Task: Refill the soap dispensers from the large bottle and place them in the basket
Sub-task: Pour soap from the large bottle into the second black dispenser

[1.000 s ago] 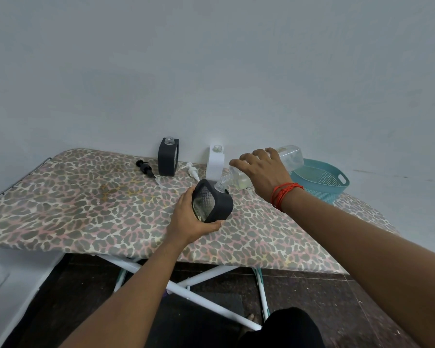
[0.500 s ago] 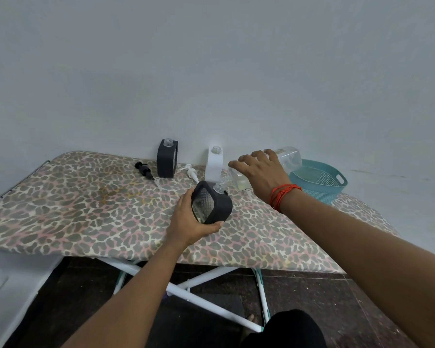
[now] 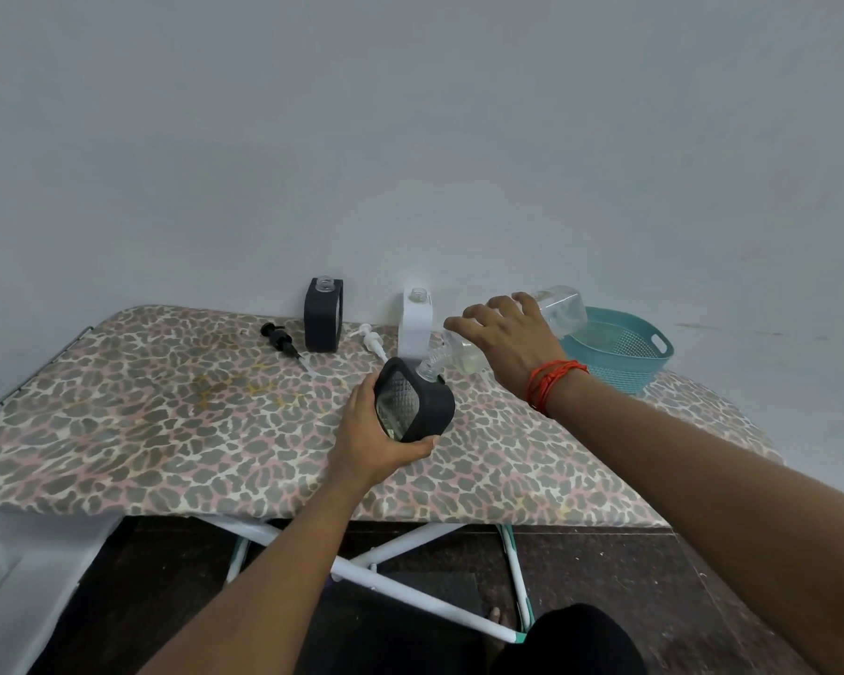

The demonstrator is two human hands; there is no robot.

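a plain grey-white wall (image 3: pixel 410 138) is filling the upper half of the view under soft, even light. an ironing board (image 3: pixel 142 421) with a leopard-print cover is standing just before it, and a wire rest (image 3: pixel 30 367) is projecting from its left end. crossed white legs (image 3: pixel 410 594) are bearing on a dark speckled floor (image 3: pixel 629 577). a white object (image 3: pixel 20 577) is sitting at lower left.

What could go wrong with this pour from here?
1. Spill: the right hand tips the large bottle into the small neck of the dark dispenser, tilted in the left hand; a slip could wet the board cover.
2. The uncapped white dispenser stands close behind the pour and could get knocked over.
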